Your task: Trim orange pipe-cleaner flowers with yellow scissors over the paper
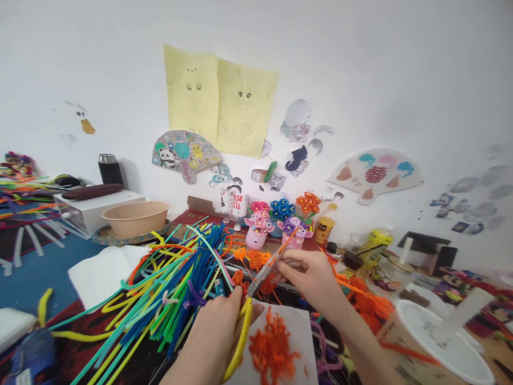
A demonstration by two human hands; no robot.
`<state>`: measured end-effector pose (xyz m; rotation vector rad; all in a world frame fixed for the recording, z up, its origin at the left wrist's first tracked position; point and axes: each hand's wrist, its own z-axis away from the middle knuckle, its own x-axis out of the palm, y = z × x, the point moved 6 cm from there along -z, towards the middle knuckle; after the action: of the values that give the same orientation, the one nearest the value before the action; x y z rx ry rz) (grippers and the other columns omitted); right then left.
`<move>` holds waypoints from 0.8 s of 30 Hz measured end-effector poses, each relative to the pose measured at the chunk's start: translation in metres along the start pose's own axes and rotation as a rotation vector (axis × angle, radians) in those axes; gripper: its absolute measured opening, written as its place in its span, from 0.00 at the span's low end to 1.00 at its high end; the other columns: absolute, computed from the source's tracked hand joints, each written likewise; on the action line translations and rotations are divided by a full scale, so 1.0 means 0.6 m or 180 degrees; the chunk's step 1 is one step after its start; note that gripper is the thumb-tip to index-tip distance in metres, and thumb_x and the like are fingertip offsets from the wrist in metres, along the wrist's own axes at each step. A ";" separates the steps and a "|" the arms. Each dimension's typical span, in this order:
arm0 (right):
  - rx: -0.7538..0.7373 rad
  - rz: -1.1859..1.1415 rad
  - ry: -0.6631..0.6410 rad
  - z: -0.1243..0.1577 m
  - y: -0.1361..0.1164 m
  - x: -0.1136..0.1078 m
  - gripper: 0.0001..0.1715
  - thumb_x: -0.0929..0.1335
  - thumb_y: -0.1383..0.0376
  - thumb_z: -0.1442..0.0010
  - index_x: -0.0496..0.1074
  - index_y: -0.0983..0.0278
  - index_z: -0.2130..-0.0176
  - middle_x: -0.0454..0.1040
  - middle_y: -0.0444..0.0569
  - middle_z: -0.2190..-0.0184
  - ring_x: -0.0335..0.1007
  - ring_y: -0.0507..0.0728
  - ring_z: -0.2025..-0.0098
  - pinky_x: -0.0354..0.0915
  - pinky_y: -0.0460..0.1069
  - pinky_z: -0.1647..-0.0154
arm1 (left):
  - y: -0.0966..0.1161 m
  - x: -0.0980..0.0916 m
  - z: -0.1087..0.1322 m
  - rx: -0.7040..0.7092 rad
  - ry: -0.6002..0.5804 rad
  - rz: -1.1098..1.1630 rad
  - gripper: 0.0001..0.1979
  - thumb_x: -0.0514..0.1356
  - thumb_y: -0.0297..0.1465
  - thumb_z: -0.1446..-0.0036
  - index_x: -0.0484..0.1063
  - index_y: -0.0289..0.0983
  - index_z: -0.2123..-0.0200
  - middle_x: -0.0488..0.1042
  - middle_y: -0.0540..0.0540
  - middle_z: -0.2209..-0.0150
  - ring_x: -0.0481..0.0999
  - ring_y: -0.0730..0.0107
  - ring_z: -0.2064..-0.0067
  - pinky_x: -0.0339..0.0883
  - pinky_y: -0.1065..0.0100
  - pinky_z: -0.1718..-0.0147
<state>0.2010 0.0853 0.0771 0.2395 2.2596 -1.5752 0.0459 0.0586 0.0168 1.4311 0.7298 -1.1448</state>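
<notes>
My left hand point(219, 326) is closed around the yellow-wrapped handle of a pair of scissors point(262, 278), whose blades point up and away to the right. My right hand point(306, 275) pinches with thumb and fingertips right beside the blades. A thin orange pipe cleaner point(289, 238) shows along the blades near their tips, by those fingers; its held part is hidden. Below the hands, a heap of orange fuzzy clippings point(274, 342) lies on a white sheet point(306, 326). Orange pipe-cleaner pieces point(256, 260) sit just behind the scissors.
Bundled colourful pipe cleaners point(172, 289) spread left of my hands. Behind stand pots of fuzzy flowers point(256, 235) and bottles point(325, 224). A peach basin point(136, 218) is at left. A lidded paper tub point(436, 342) and orange fuzzy pieces point(364, 302) are near my right forearm.
</notes>
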 end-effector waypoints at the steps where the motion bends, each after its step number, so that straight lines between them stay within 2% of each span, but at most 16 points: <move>1: 0.0020 -0.0032 -0.0006 0.000 0.001 0.000 0.08 0.65 0.70 0.46 0.72 0.65 0.74 0.75 0.45 0.80 0.74 0.54 0.76 0.68 0.44 0.73 | -0.001 0.001 0.000 0.0004 -0.0006 0.0032 0.21 0.45 0.41 0.37 0.67 0.34 0.53 0.78 0.37 0.66 0.78 0.53 0.65 0.66 0.63 0.68; 11: 0.0077 -0.0066 -0.0027 0.001 -0.004 0.009 0.09 0.65 0.71 0.47 0.75 0.66 0.73 0.75 0.46 0.79 0.74 0.55 0.75 0.68 0.46 0.73 | 0.004 0.003 0.000 0.0089 -0.0074 0.0246 0.19 0.43 0.40 0.38 0.66 0.35 0.55 0.78 0.38 0.64 0.78 0.56 0.64 0.66 0.65 0.68; 18: 0.0037 0.0066 -0.0096 0.001 -0.011 0.008 0.10 0.65 0.71 0.48 0.77 0.67 0.70 0.76 0.46 0.78 0.74 0.55 0.75 0.69 0.45 0.73 | 0.005 0.000 -0.002 0.0034 -0.0082 0.0161 0.18 0.44 0.40 0.38 0.69 0.36 0.61 0.77 0.43 0.72 0.77 0.63 0.70 0.63 0.71 0.73; 24: 0.0003 0.0247 -0.0094 0.001 -0.017 0.009 0.09 0.65 0.69 0.48 0.76 0.66 0.74 0.75 0.45 0.80 0.73 0.54 0.77 0.67 0.44 0.76 | 0.008 -0.004 0.001 0.0060 -0.0027 0.0112 0.18 0.44 0.40 0.38 0.67 0.36 0.56 0.78 0.41 0.67 0.78 0.61 0.68 0.64 0.70 0.73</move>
<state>0.1929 0.0805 0.0836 0.2987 2.2000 -1.5305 0.0495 0.0576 0.0206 1.4486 0.6870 -1.1328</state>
